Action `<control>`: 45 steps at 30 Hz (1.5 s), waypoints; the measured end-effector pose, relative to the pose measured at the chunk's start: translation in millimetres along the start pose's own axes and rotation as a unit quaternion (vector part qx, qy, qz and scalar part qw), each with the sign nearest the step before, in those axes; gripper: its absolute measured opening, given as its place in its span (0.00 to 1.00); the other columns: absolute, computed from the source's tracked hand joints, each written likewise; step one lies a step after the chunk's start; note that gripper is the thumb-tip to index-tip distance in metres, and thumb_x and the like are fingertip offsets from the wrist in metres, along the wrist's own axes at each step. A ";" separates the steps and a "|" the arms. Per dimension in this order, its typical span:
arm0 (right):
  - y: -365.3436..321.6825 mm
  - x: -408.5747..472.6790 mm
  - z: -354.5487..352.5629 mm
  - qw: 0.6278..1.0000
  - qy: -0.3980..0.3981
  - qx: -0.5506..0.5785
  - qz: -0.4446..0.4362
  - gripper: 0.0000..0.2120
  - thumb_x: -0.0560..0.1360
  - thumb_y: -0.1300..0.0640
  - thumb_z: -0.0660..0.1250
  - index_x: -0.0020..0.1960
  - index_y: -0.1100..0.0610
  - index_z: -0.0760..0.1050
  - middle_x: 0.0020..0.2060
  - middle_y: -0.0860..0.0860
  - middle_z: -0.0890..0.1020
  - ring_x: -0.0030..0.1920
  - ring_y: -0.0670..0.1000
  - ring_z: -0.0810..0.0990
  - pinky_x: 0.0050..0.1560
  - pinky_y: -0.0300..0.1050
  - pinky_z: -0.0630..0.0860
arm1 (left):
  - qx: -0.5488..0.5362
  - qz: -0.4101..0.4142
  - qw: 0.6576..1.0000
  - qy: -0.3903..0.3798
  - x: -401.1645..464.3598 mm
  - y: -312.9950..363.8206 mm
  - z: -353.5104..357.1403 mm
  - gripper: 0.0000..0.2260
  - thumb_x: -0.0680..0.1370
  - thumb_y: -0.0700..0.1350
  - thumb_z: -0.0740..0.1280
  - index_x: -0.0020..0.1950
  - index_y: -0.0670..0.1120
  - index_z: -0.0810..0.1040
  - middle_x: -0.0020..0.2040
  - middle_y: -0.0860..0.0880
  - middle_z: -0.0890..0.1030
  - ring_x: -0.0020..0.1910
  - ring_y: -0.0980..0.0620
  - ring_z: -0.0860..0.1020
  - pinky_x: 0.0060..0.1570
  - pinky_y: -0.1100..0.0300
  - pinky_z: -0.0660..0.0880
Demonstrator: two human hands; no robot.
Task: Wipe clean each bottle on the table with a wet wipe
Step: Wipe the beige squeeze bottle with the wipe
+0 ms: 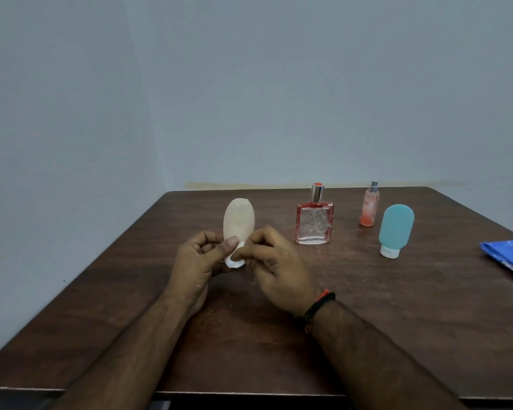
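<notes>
both hands are up over the middle of the dark wood bench (pixel 353 306), working on a pale cream squeeze bottle (pixel 238 217). bottle stands upright w/ its rounded end up and cap end down; whether the cap end touches the bench or is lifted just off it, can't tell. left hand (pixel 199 261) has its fingers curled round the lower part of the bottle from the left, thumb lying across the front near the neck, so that grip is clamped on the bottle. right hand (pixel 274 264) comes in from the right side, fingers bent and pinching a small white wet wipe (pixel 234 263) against the bottle's bottom end, grip closed on the wipe. only a crumpled bit of the wipe shows between the two hands. a black and red band (pixel 317 309) sits on the right wrist.

further back and to the right, 3 more bottles stand apart from each other: a square clear perfume bottle (pixel 314 221) w/ red edges and a silver collar, a slim orange spray bottle (pixel 369 207) near the far edge, and a teal squeeze bottle (pixel 396 229) standing on its white cap, just right of and nearer than the spray bottle. a blue wipes pack (pixel 508 253) lies flat at the right edge of the bench, partly cut off by the frame. plain grey-blue wall (pixel 249 84) behind
</notes>
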State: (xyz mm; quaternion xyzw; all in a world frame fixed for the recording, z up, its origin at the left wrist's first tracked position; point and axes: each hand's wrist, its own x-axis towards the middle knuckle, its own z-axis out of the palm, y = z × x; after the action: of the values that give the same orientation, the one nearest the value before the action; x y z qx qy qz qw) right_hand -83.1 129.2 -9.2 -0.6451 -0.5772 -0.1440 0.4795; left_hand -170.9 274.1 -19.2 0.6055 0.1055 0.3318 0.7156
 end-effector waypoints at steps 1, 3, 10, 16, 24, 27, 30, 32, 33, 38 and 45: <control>-0.5 -0.1 0.1 1.000 0.000 0.003 -0.001 0.12 0.73 0.72 0.66 0.50 0.60 0.83 0.45 0.55 0.76 0.47 0.48 0.75 0.48 0.35 0.74 | -0.003 -0.001 1.000 0.001 0.6 -0.5 -0.8 0.11 0.64 0.48 0.78 0.41 0.45 0.82 0.36 0.44 0.84 0.36 0.48 0.84 0.42 0.49 0.84; 0.0 -0.8 0.0 1.000 -0.003 0.001 0.000 0.11 0.72 0.72 0.66 0.48 0.61 0.84 0.44 0.55 0.76 0.45 0.50 0.76 0.46 0.38 0.74 | -0.007 -0.004 1.000 0.001 2.2 -0.8 -1.1 0.13 0.65 0.47 0.78 0.44 0.43 0.81 0.37 0.43 0.85 0.36 0.47 0.84 0.39 0.52 0.83; 4.2 0.6 -3.6 0.995 0.086 -0.016 0.047 0.11 0.70 0.71 0.67 0.44 0.59 0.84 0.41 0.52 0.77 0.43 0.45 0.76 0.42 0.37 0.74 | -0.044 0.015 0.999 0.024 5.5 3.0 -2.0 0.13 0.72 0.48 0.72 0.46 0.38 0.78 0.43 0.39 0.83 0.41 0.46 0.84 0.38 0.53 0.83; 5.2 1.8 -2.5 0.990 0.135 0.005 0.032 0.12 0.69 0.73 0.69 0.46 0.58 0.84 0.43 0.51 0.78 0.47 0.45 0.79 0.49 0.36 0.76 | -0.045 -0.032 0.997 -0.050 0.4 2.6 6.3 0.19 0.75 0.48 0.67 0.56 0.34 0.79 0.49 0.37 0.85 0.43 0.43 0.85 0.39 0.54 0.84; 6.4 1.0 -0.4 0.996 0.089 -0.017 -0.007 0.10 0.70 0.69 0.72 0.47 0.58 0.84 0.44 0.51 0.79 0.47 0.44 0.78 0.50 0.32 0.74 | -0.052 -0.069 0.994 -0.061 -1.4 2.2 6.5 0.11 0.83 0.41 0.60 0.60 0.35 0.74 0.51 0.39 0.85 0.44 0.42 0.85 0.38 0.50 0.84; 6.0 0.6 1.0 0.997 0.074 -0.026 -0.025 0.08 0.71 0.68 0.72 0.47 0.59 0.84 0.44 0.51 0.79 0.46 0.45 0.78 0.49 0.35 0.76 | -0.056 -0.074 0.991 -0.095 -2.3 3.9 7.7 0.15 0.81 0.45 0.63 0.61 0.35 0.74 0.53 0.39 0.85 0.46 0.45 0.85 0.42 0.52 0.83; 7.1 0.6 1.4 0.995 0.076 -0.047 -0.037 0.07 0.72 0.67 0.72 0.48 0.58 0.84 0.43 0.51 0.80 0.46 0.48 0.78 0.46 0.43 0.77 | -0.044 -0.076 0.987 -0.131 -2.3 4.4 7.0 0.14 0.79 0.46 0.64 0.58 0.36 0.76 0.50 0.41 0.84 0.46 0.47 0.84 0.44 0.53 0.83; 7.2 0.6 1.1 0.993 0.095 -0.059 -0.039 0.08 0.71 0.67 0.72 0.48 0.58 0.84 0.43 0.52 0.79 0.46 0.48 0.78 0.46 0.43 0.77 | -0.054 -0.082 0.986 -0.138 -0.3 4.6 5.6 0.12 0.80 0.41 0.64 0.60 0.36 0.75 0.49 0.41 0.83 0.46 0.46 0.84 0.43 0.51 0.83; 7.1 0.8 0.5 0.992 0.107 -0.064 -0.034 0.08 0.71 0.67 0.72 0.48 0.58 0.84 0.43 0.52 0.79 0.46 0.48 0.78 0.46 0.42 0.77 | -0.059 -0.085 0.985 -0.140 0.7 5.0 5.3 0.12 0.80 0.39 0.64 0.61 0.36 0.75 0.50 0.40 0.83 0.45 0.44 0.84 0.43 0.51 0.84; 7.6 3.6 -6.3 0.977 0.207 -0.054 0.007 0.09 0.71 0.68 0.72 0.49 0.59 0.85 0.43 0.53 0.79 0.44 0.48 0.79 0.45 0.37 0.76 | -0.058 -0.093 0.975 -0.194 -0.9 3.7 3.2 0.16 0.80 0.44 0.65 0.65 0.37 0.74 0.51 0.36 0.82 0.42 0.42 0.82 0.41 0.50 0.83; 10.0 6.7 -12.2 0.952 0.296 -0.052 0.060 0.09 0.73 0.70 0.70 0.50 0.61 0.83 0.44 0.52 0.76 0.46 0.45 0.75 0.46 0.30 0.71 | -0.057 -0.131 0.959 -0.244 -2.1 2.3 2.4 0.20 0.78 0.46 0.68 0.66 0.37 0.72 0.51 0.32 0.81 0.40 0.41 0.81 0.37 0.50 0.82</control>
State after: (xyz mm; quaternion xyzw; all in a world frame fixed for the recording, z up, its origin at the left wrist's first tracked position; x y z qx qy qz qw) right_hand -67.8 125.0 -2.7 -0.6310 -0.3609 -0.3292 0.6027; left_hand -172.0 271.0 -16.9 0.6075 -0.0132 0.0826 0.7899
